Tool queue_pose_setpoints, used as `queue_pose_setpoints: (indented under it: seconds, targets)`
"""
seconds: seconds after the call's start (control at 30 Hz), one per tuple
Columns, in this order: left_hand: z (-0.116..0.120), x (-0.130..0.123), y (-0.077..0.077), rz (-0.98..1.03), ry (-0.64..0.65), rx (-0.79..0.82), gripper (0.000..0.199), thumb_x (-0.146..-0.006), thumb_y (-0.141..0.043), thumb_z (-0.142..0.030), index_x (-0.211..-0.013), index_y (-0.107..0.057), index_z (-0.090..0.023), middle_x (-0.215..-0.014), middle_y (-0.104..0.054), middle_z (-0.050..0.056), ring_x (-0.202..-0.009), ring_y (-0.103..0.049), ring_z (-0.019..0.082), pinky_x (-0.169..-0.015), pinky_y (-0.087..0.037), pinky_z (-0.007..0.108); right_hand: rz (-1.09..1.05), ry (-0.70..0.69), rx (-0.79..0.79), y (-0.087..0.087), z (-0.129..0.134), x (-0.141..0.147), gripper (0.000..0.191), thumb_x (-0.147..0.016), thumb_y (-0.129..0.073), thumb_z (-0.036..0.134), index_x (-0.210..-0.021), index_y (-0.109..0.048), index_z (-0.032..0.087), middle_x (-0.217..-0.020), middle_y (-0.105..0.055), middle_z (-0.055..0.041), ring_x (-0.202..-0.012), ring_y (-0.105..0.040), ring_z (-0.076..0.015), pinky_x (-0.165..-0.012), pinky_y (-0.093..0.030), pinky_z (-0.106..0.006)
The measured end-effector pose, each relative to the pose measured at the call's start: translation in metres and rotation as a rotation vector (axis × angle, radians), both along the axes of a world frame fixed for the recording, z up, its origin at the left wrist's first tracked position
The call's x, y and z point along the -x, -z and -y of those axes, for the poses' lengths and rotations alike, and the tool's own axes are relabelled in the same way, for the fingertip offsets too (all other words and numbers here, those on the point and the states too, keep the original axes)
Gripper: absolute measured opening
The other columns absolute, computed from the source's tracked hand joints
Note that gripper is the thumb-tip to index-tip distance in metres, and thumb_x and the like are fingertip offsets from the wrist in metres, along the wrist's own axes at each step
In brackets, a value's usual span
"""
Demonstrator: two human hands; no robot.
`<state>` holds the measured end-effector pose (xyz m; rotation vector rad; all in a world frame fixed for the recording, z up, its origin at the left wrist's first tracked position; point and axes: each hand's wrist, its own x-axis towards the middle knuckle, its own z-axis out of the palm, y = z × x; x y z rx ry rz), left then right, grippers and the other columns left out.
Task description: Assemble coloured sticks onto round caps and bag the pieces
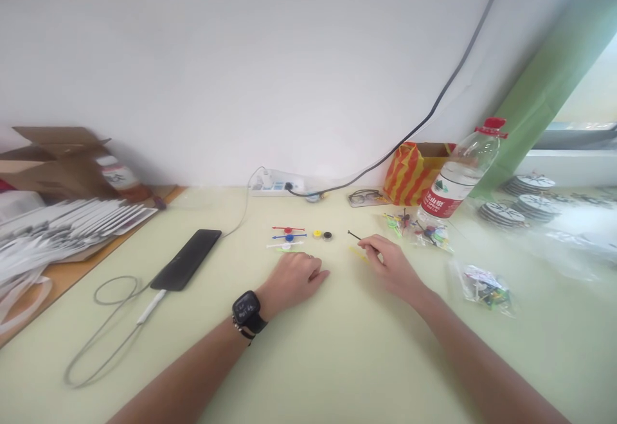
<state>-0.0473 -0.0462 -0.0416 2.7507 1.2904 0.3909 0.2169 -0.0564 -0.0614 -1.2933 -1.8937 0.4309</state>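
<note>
My right hand [391, 268] pinches a black plastic arrow [354, 236] between thumb and finger, its head pointing left. Just below lies a yellow arrow [357, 254], partly covered by that hand. My left hand [294, 281], wearing a watch, rests curled on the table, its fingertips hidden. Green plastic [281, 250] shows at its far edge. Beyond it, a red arrow spinner [288, 229], a blue one [289, 237] and a white one [286, 245] lie in a column. A yellow round base [317, 234] and a black round base [328, 236] sit between the hands.
Bags of coloured parts [486, 289] lie at right, near a large water bottle [450, 183] and a striped bag [409, 170]. Stacked discs [501, 213] stand farther right. A phone [187, 260] with a cable lies left. A power strip [277, 187] is by the wall.
</note>
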Motion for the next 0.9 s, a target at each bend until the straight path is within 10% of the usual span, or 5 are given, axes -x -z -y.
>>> queue_pose_setpoints:
  seconds: [0.37,0.57,0.9]
  targets:
    - [0.004,-0.003,0.004,0.04,-0.132,-0.011,0.025,-0.097,-0.051,-0.033,-0.074,-0.048,-0.022,-0.067,-0.061,0.0,-0.061,-0.054,0.018,-0.057,-0.024,0.033,0.016,-0.064,0.091,0.009,0.006,0.019,0.033,-0.096,-0.046,0.018,-0.123,-0.064,0.022,-0.131,-0.064,-0.0108,-0.093,-0.069,-0.0211,-0.08,-0.059,-0.037]
    - [0.006,-0.007,0.004,0.013,-0.217,-0.003,0.026,-0.097,-0.051,-0.036,-0.076,-0.048,-0.022,-0.07,-0.064,0.001,-0.065,-0.059,0.02,-0.058,-0.026,0.032,0.084,-0.054,0.068,0.017,0.008,0.022,0.046,-0.094,-0.054,0.023,-0.14,-0.058,0.02,-0.149,-0.054,-0.0128,-0.137,-0.051,-0.0296,-0.109,-0.051,-0.048]
    - [0.007,-0.008,0.004,-0.025,-0.311,-0.014,0.028,-0.098,-0.051,-0.043,-0.079,-0.048,-0.022,-0.074,-0.066,0.004,-0.068,-0.062,0.023,-0.058,-0.026,0.034,0.234,-0.075,-0.007,0.015,0.008,0.026,0.049,-0.095,-0.054,0.024,-0.143,-0.055,0.016,-0.146,-0.057,-0.0145,-0.136,-0.05,-0.0308,-0.115,-0.043,-0.055]
